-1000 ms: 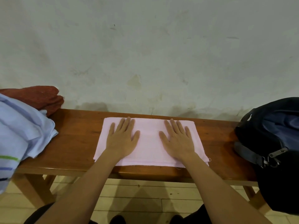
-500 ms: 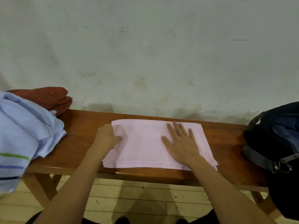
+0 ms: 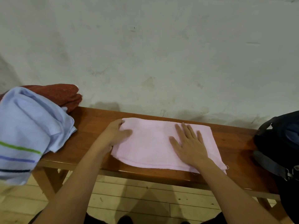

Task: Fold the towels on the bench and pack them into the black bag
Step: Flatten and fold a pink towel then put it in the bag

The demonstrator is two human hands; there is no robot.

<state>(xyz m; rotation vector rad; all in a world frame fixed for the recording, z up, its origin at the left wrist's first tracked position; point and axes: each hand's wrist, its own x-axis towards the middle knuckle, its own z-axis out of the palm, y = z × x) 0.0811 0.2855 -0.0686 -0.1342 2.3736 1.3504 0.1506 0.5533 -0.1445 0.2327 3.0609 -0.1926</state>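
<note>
A folded pink towel point(image 3: 153, 143) lies flat in the middle of the wooden bench point(image 3: 90, 126). My left hand point(image 3: 115, 135) grips its left edge, thumb on top and fingers curled under the cloth. My right hand point(image 3: 189, 144) rests flat on the towel's right half with fingers spread. A light blue towel point(image 3: 27, 130) with green, purple and dark stripes lies bunched at the bench's left end, over a red-brown towel point(image 3: 61, 94). The black bag point(image 3: 278, 143) stands at the bench's right end, partly out of frame.
A stained pale wall point(image 3: 153, 54) rises directly behind the bench. Light wooden floorboards point(image 3: 137, 199) show below the bench's front edge. Bare bench wood lies between the pink towel and the bag.
My left hand slid from flat on the towel to its left edge and took hold of it. The right hand stayed pressed flat. The view shifted slightly left.
</note>
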